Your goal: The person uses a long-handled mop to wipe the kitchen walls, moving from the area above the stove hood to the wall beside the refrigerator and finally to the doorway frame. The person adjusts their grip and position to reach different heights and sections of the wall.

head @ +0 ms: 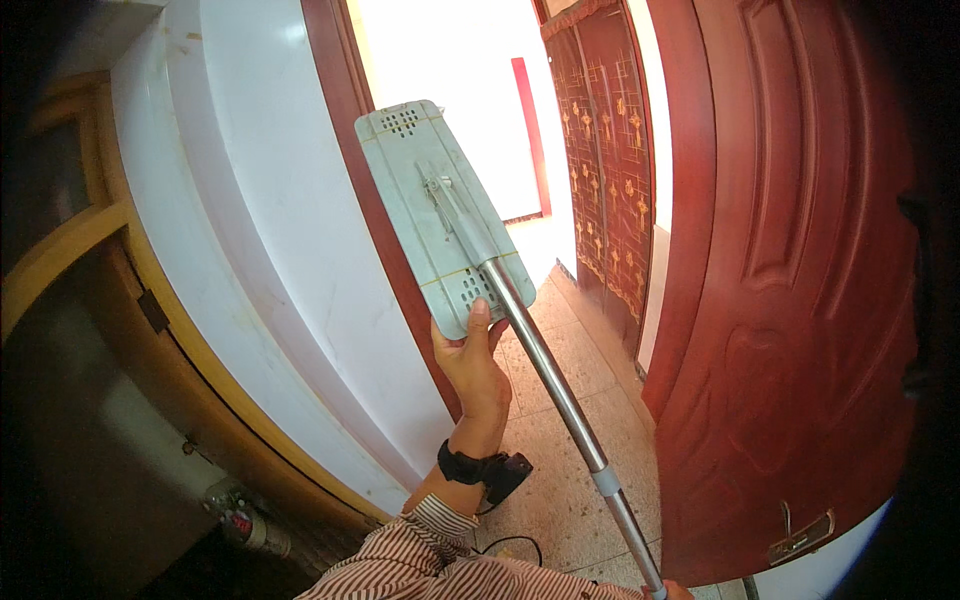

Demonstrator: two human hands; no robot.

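My left hand [474, 367] grips the lower end of a pale green flat mop head [405, 202], thumb on the plate and fingers behind it. The plate is raised and tilted, with a group of holes at each end and thin yellow bands around it. A hinged joint [442, 195] at its middle connects to a telescopic metal pole [551, 367], which slants down to the lower right past a grey collar [606, 481]. At the bottom edge my right hand [675, 591] is closed around the pole, mostly cut off by the frame.
On the right stands a dark red panelled door [757, 337] with a metal handle [802, 536]. White stone-like wall [277, 225] and a wood-framed door [112, 360] line the left. Beyond the doorway hangs a patterned red curtain [607, 150]. A black cable [525, 538] lies on the tiled floor [555, 450].
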